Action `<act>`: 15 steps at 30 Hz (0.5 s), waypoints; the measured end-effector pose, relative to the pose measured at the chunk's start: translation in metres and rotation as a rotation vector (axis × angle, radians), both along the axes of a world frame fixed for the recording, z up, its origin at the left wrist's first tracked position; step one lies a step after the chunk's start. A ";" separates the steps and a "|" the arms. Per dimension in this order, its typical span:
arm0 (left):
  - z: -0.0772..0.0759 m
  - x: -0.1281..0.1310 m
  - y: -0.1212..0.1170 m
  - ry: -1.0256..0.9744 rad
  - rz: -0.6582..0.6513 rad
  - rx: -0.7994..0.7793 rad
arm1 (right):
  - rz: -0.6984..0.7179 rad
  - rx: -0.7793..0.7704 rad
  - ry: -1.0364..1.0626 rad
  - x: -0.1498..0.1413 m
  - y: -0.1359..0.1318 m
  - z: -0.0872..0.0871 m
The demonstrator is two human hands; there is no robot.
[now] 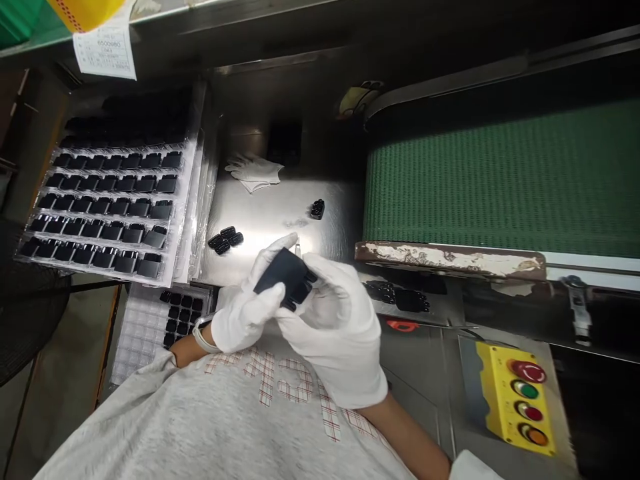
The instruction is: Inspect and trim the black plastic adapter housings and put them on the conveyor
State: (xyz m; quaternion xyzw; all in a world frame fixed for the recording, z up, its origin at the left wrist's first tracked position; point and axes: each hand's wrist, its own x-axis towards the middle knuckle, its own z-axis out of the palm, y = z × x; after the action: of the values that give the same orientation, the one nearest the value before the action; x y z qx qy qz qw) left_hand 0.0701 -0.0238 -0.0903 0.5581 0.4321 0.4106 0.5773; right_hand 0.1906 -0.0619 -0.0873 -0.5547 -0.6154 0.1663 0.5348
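Observation:
Both my hands wear white gloves and meet over the near edge of a steel worktop (pixel 270 207). My left hand (pixel 250 307) grips a black rectangular plastic part (pixel 285 277) with thumb and fingers round it. My right hand (pixel 335 320) closes on the same part from the right side. A short stack of small black caps (pixel 226 240) lies on the steel just beyond my hands. One single black cap (pixel 317 209) sits farther back to the right.
A clear tray (pixel 107 207) with rows of black parts stands at left, a smaller tray (pixel 165 317) of small caps below it. A green conveyor belt (pixel 500 180) runs at right, a yellow button box (pixel 520 397) near it. Spare white gloves (pixel 254 172) lie at the back.

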 end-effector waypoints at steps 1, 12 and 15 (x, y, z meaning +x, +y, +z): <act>0.005 0.002 0.002 0.013 -0.017 0.025 | -0.015 0.015 0.029 0.001 0.000 -0.002; -0.010 0.010 0.011 -0.154 -0.025 0.373 | -0.071 -0.170 0.394 0.007 0.007 0.003; -0.015 0.008 0.011 -0.191 -0.133 0.349 | -0.029 -0.321 0.583 0.011 0.008 0.013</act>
State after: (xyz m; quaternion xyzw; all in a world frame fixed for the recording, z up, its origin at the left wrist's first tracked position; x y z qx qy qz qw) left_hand 0.0777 -0.0126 -0.1049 0.6355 0.2600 0.4913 0.5358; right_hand 0.2014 -0.0534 -0.0744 -0.5695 -0.3944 0.4054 0.5965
